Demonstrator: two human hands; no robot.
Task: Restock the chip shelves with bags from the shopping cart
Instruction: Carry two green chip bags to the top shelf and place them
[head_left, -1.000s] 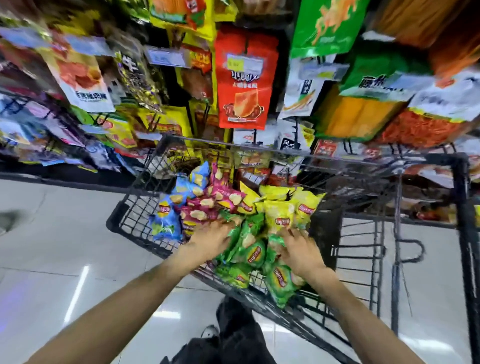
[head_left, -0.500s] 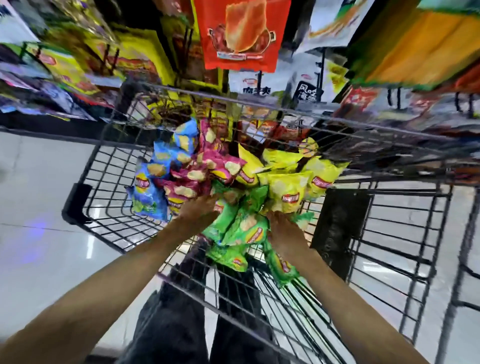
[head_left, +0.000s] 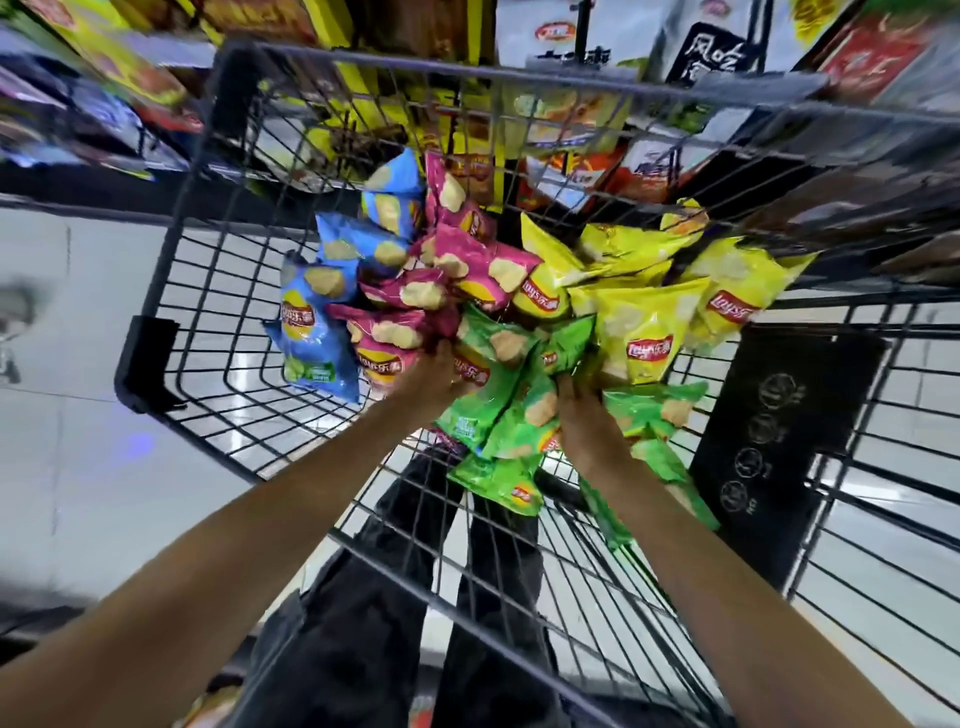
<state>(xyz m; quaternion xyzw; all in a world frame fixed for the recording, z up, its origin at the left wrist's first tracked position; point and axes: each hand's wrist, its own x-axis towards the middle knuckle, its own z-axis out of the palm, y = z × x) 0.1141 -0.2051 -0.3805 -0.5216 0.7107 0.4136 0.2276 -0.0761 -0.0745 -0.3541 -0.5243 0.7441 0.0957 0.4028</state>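
Cart: black wire basket, standing before the shelves.
Blue bags: lying left.
Pink bags: lying centre.
Yellow bags: lying right.
Green bags: lying nearest.

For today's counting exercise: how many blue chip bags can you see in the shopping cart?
3. One blue foil chip bag lies farthest from the person, a second just nearer, and a third nearest, at the pile's left edge. Others may be hidden beneath.

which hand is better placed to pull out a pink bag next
Left, probably. The left hand already sits at the edge of the pink bags, fingers reaching in among them. The right hand is buried in the green bags, farther from the pink ones.
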